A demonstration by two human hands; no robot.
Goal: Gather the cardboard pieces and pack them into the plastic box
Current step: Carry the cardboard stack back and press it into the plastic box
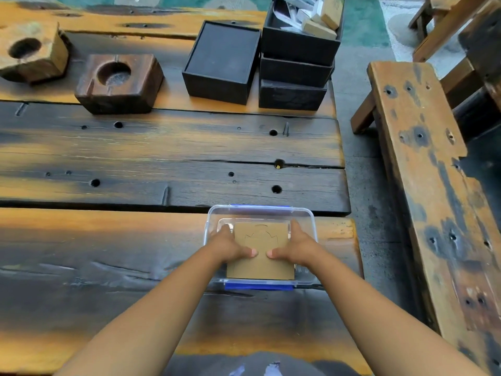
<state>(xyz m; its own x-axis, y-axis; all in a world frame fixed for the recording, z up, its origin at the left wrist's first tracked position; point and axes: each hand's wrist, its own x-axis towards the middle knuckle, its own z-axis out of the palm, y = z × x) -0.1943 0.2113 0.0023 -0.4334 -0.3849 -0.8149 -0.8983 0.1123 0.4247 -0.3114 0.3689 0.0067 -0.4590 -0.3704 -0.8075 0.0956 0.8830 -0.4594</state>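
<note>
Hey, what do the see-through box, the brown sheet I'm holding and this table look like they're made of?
The box looks like clear glossy plastic: you see through its walls, and it has blue clips. The brown sheet is likely cardboard, matte and flat, with faint cut outlines. The table is rough wood planks, darkened in patches, with cracks and holes.

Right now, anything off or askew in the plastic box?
Yes. The cardboard piece isn't flat in the plastic box: its near edge seems to ride up at the near rim while the far edge sits lower inside. Left hand and right hand hold its sides, thumbs on top. Nothing looks spilled or damaged.
</note>
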